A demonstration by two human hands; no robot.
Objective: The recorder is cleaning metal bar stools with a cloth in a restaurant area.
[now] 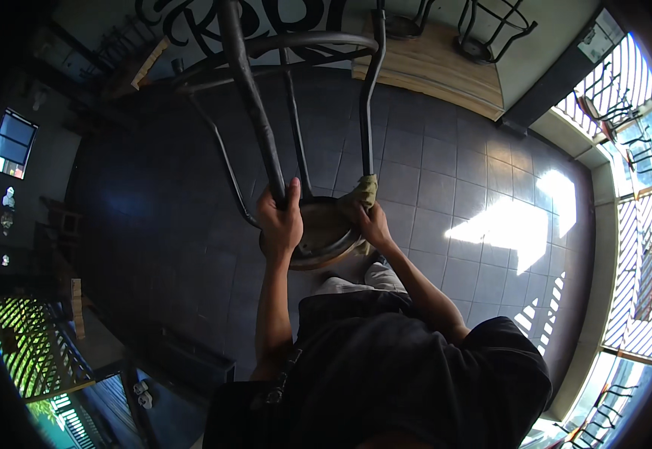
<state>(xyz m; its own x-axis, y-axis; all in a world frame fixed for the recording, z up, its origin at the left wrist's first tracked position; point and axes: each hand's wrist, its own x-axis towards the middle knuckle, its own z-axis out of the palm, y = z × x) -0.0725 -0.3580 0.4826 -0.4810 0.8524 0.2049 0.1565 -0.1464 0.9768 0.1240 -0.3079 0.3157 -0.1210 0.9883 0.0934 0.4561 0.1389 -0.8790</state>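
Note:
A dark metal stool (264, 123) is held upside down in front of me, its legs pointing up and away. Its round seat (318, 224) is at the bottom, close to my body, underside facing up. My left hand (281, 223) is closed around the base of one leg, thumb lying along the tube. A green cloth (361, 196) is wrapped about the base of the right leg, and my right hand (372, 223) grips it there against the leg. Part of the cloth hangs below that hand. A ring brace (303, 41) joins the legs near their far ends.
Dark floor tiles (431, 179) spread around me, with bright sunlight patches at right. A wooden bench or tabletop (431, 71) at the far wall bears upturned stools (483, 45). More upturned stools (610, 105) stand by the right windows. Dark furniture (60, 224) lies at left.

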